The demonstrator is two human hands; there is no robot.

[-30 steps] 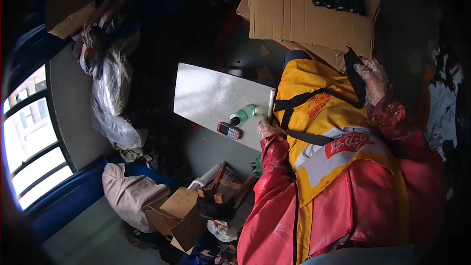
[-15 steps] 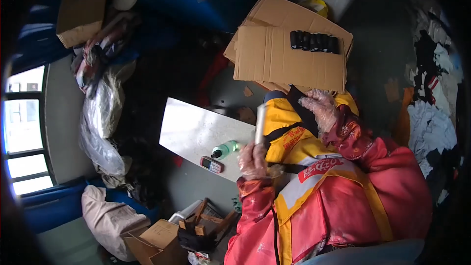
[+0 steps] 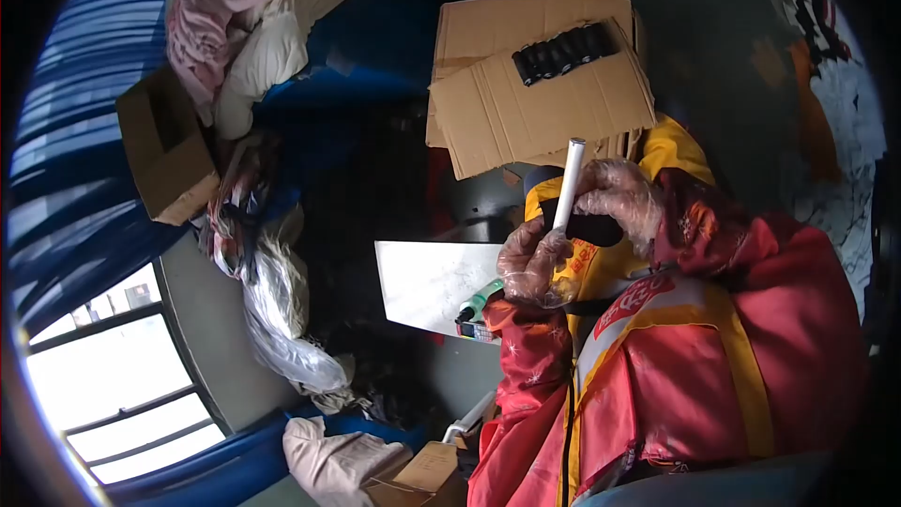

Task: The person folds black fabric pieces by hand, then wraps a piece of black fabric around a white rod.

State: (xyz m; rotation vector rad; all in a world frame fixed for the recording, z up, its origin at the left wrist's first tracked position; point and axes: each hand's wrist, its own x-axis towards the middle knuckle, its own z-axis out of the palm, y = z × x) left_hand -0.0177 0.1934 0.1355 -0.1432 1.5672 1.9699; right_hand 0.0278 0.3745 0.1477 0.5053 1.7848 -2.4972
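Note:
My left hand (image 3: 535, 263), in a clear plastic glove, is closed around the lower end of a white tube (image 3: 570, 183) that points up and away from me. My right hand (image 3: 621, 199), gloved the same way, grips a piece of black fabric (image 3: 597, 229) just right of the tube. The two hands are close together above my yellow apron (image 3: 671, 145); whether the fabric touches the tube I cannot tell. Beyond them, several black rolls (image 3: 563, 53) lie in a row on a flat cardboard sheet (image 3: 526, 122).
A white board (image 3: 427, 282) to the left carries a green bottle (image 3: 481, 299) and a phone (image 3: 477, 330). Farther left are an open cardboard box (image 3: 169, 145), plastic wrapping (image 3: 277, 291) and a window (image 3: 131, 376). Clothes (image 3: 845, 122) lie along the right side.
My left hand has brought the white tube up and right, beside the black fabric in my right hand. The camera view has turned, and the top cardboard sheet appears tilted.

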